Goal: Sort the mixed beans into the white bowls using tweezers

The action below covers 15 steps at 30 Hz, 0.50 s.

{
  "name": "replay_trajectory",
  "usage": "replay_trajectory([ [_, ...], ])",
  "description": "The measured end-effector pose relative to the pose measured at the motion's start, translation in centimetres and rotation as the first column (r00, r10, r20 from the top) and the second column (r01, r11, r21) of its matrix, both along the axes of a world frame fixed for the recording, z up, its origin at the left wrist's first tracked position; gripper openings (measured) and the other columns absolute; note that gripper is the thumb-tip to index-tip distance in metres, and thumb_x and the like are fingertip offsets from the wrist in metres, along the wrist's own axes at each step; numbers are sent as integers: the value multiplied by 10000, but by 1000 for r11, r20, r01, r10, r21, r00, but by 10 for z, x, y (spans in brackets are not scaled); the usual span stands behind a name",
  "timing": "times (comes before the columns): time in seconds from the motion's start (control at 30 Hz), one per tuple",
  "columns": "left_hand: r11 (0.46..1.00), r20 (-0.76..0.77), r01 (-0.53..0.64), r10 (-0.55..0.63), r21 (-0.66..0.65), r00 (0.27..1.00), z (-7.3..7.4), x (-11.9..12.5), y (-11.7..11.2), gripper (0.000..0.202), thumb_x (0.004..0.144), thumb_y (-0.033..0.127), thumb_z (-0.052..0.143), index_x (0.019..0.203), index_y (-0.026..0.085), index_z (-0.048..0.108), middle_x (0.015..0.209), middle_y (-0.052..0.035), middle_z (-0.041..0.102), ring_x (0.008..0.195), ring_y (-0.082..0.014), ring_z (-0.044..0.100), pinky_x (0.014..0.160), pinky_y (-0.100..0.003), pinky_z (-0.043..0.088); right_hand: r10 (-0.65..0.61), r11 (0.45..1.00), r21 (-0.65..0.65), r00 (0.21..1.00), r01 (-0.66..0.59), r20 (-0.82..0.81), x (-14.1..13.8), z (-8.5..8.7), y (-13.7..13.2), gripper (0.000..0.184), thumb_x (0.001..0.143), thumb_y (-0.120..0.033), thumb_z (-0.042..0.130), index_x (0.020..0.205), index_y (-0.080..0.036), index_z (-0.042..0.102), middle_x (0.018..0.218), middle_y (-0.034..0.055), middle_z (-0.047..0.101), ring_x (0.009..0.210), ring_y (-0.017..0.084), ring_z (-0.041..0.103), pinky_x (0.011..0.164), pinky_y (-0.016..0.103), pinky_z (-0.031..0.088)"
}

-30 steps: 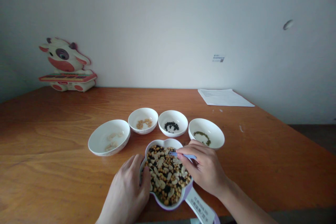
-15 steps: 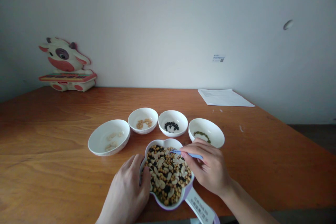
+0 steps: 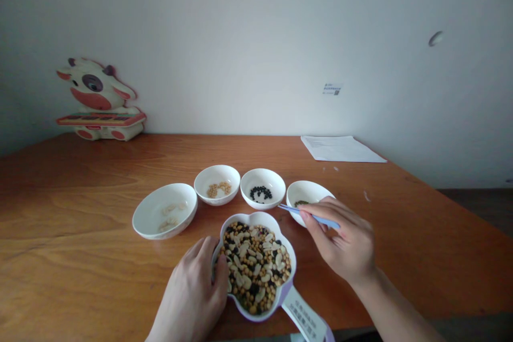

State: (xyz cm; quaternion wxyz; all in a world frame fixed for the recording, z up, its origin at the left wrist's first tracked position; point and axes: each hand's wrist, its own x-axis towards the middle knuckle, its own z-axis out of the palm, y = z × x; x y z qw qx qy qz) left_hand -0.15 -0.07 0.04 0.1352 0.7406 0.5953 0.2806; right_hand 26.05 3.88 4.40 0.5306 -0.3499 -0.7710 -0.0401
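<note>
A flower-shaped lilac bowl (image 3: 285, 293) full of mixed beans sits at the near table edge. My left hand (image 3: 192, 294) rests against its left rim, fingers curled on it. My right hand (image 3: 347, 240) pinches blue tweezers (image 3: 308, 215), raised to the right of the mixed bowl, with the tips at the left rim of the white bowl of green beans (image 3: 306, 192). Beside that stand a bowl of black beans (image 3: 262, 188), one of yellow beans (image 3: 217, 184) and a wide one with pale beans (image 3: 164, 210).
A cow-shaped toy keyboard (image 3: 98, 101) stands at the far left against the wall. A sheet of paper (image 3: 340, 148) lies at the far right of the wooden table (image 3: 80, 224). A label strip (image 3: 306, 320) hangs at the table's near edge.
My right hand with the tweezers has lifted out of the mixed bowl and moved right and away, to the green-bean bowl. My left hand has stayed on the bowl's rim.
</note>
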Motion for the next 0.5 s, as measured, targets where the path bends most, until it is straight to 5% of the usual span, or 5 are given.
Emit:
replay_trajectory([
  [0.27, 1000, 0, -6, 6, -28, 1000, 4, 1, 0, 231, 966, 291, 343, 820, 224, 509, 754, -37, 638, 693, -210, 650, 615, -314, 446, -362, 931, -53, 932, 361, -8, 34, -3, 8, 77, 891, -226, 671, 883, -181, 733, 785, 68, 735, 644, 180, 657, 585, 293, 489],
  [0.5, 1000, -17, -11, 11, 1, 1000, 2, 1, 1, 213, 954, 284, 361, 807, 230, 506, 734, -29, 630, 675, -213, 647, 602, -310, 444, -423, 905, -37, 905, 424, 39, 32, -8, 13, 123, 905, -265, 654, 865, -177, 731, 759, 47, 738, 552, 144, 600, 542, 273, 463],
])
